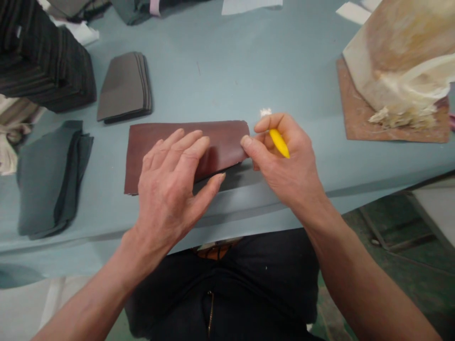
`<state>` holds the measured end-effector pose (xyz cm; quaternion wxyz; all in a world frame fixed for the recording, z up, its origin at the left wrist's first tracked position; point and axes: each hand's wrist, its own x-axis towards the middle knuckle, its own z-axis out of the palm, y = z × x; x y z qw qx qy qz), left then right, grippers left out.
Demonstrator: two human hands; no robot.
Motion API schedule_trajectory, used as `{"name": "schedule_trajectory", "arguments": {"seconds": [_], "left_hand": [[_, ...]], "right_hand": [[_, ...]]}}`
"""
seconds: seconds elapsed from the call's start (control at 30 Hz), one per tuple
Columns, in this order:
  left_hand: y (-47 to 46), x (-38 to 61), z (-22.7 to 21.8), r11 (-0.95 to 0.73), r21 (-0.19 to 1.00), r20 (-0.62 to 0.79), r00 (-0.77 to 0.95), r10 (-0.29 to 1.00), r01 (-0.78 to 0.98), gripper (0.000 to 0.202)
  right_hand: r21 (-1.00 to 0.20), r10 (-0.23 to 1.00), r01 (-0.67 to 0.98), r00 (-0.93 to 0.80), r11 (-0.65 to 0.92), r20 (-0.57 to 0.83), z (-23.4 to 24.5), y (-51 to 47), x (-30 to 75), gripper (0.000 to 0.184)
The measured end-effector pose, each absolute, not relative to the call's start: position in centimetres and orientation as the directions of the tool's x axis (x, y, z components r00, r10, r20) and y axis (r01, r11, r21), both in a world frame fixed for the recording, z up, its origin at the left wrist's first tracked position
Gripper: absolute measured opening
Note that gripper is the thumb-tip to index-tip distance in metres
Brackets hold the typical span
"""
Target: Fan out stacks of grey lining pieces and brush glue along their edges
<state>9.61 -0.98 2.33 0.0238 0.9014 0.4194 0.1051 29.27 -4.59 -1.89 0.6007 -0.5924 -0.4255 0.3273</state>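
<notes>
I see the left hand (170,177), thumb spread, atop the maroon sheet (223,142) left of the stained container (391,66), the right hand (291,163) curled round a yellow stick (279,143), thumb against the sheet's edge.

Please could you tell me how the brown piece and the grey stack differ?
The brown piece looks glossy, the grey stack matte. The brown piece looks longer than the grey stack. The right hand pinches the brown piece; the grey stack lies untouched. Both share one table.
</notes>
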Motion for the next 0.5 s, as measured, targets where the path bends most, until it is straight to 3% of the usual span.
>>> {"name": "schedule_trajectory", "arguments": {"seconds": [0.2,0.37,0.5], "left_hand": [[-0.9,10.6,1.4,-0.726,0.187,0.436,0.606,0.665,0.662,0.035],[-0.8,11.0,1.1,-0.766,0.171,0.536,0.594,0.600,0.619,0.022],[-0.7,11.2,0.9,-0.773,0.131,0.579,0.585,0.568,0.621,0.022]], "right_hand": [[-0.994,0.873,0.084,0.476,0.070,0.101,-0.4,-4.2,28.8,0.020],[-0.992,0.866,0.089,0.483,0.095,0.126,0.2,-3.9,28.7,0.020],[-0.987,0.856,0.112,0.493,0.113,0.154,0.2,-3.8,28.6,0.019]]}}
